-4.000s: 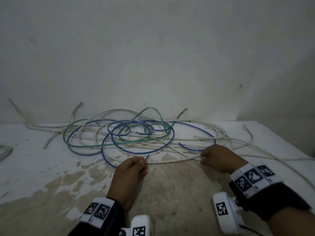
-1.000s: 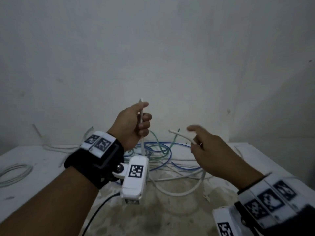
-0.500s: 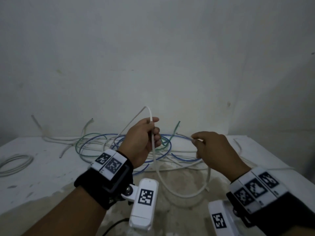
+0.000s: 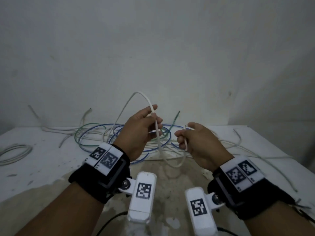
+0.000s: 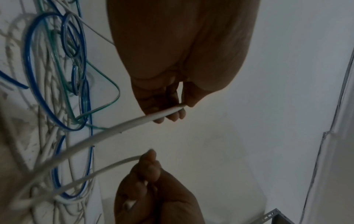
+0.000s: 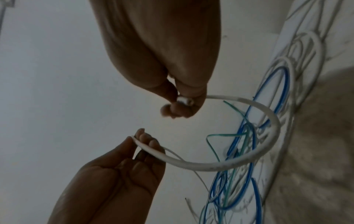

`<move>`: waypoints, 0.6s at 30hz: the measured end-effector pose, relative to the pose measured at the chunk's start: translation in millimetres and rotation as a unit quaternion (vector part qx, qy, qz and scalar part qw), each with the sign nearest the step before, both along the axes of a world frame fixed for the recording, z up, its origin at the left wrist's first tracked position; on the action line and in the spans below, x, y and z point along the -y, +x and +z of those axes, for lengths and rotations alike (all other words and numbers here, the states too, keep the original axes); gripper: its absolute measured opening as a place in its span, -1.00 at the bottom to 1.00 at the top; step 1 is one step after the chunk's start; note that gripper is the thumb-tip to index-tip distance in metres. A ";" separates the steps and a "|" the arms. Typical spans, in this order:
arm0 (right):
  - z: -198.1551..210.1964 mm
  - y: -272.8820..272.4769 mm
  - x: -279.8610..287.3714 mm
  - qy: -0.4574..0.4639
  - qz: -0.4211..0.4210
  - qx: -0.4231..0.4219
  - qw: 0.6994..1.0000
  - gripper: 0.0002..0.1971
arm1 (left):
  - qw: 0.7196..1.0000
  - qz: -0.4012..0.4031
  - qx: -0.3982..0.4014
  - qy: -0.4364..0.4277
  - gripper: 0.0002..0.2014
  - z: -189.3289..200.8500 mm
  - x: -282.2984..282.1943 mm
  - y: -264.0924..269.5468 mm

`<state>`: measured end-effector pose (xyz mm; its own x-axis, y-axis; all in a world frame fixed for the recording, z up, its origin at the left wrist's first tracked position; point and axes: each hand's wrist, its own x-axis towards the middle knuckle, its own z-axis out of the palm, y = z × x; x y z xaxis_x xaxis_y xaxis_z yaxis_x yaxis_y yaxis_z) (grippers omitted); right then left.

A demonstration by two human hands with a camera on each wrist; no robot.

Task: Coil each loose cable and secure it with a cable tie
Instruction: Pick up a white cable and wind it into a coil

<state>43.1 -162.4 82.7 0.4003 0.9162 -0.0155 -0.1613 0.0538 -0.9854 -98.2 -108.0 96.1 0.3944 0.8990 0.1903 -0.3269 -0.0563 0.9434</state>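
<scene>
A thick white cable point(image 4: 172, 165) hangs in a U-shaped loop between my two raised hands. My left hand point(image 4: 154, 114) pinches it between thumb and fingers, and a thinner stretch arches up over that hand before falling back to the pile. My right hand point(image 4: 185, 135) grips the cable near its free end, fingers curled round it. The left wrist view shows my left hand point(image 5: 177, 109) pinching the white cable point(image 5: 118, 130). In the right wrist view my right hand point(image 6: 182, 101) holds the end of the white cable point(image 6: 272, 119). A tangle of blue, green and white cables point(image 4: 95, 138) lies behind the hands.
The white table point(image 4: 42, 169) meets a plain wall at the back. A coiled white cable point(image 4: 15, 153) lies at the far left. Loose white cables point(image 4: 255, 156) trail toward the table's right edge. A metal bracket point(image 5: 272, 216) shows low in the left wrist view.
Both hands rose from the pile with the white cable, then came lower and closer together. The hanging loop between them has shrunk, and a cable arch now stands above my left hand.
</scene>
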 end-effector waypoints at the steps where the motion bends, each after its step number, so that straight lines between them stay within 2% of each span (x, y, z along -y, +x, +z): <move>1: -2.7 -1.2 -2.6 -0.007 0.001 0.007 1.000 -0.83 | 1.000 0.000 0.004 0.002 -0.74 -0.8 -0.2 -1.0; 4: -12.7 -4.7 -6.2 -0.022 0.014 -0.010 1.000 -0.69 | 1.000 0.009 0.022 -0.003 -0.76 -2.7 3.1 -2.7; 7: -17.4 -11.6 -6.4 -0.030 0.017 -0.051 0.998 -0.70 | 0.997 0.027 0.068 -0.030 -0.81 -6.0 7.6 -1.1; 9: -19.9 -16.1 -6.2 -0.038 0.009 -0.036 0.999 -0.72 | 0.995 0.035 0.086 -0.028 -0.81 -8.8 12.3 0.1; 10: -21.4 -18.2 -6.1 -0.041 0.009 -0.021 0.999 -0.76 | 0.996 0.038 0.082 -0.018 -0.81 -10.9 14.3 1.0; 12: -21.7 -23.7 -5.2 -0.039 0.021 0.000 0.999 -0.82 | 0.998 0.045 0.024 0.022 -0.82 -15.2 18.7 1.7; 14: -23.2 -26.4 -5.3 -0.042 0.027 0.036 0.998 -0.80 | 0.997 0.044 -0.030 0.049 -0.79 -17.5 21.8 0.9; 15: -24.0 -25.7 -6.0 -0.042 0.021 0.074 0.996 -0.78 | 0.998 0.041 -0.031 0.040 -0.80 -17.1 21.6 1.1; 18: -26.1 -23.0 -4.4 -0.052 0.023 0.219 0.974 -0.69 | 0.999 0.032 0.018 0.003 -0.89 -9.3 19.4 0.5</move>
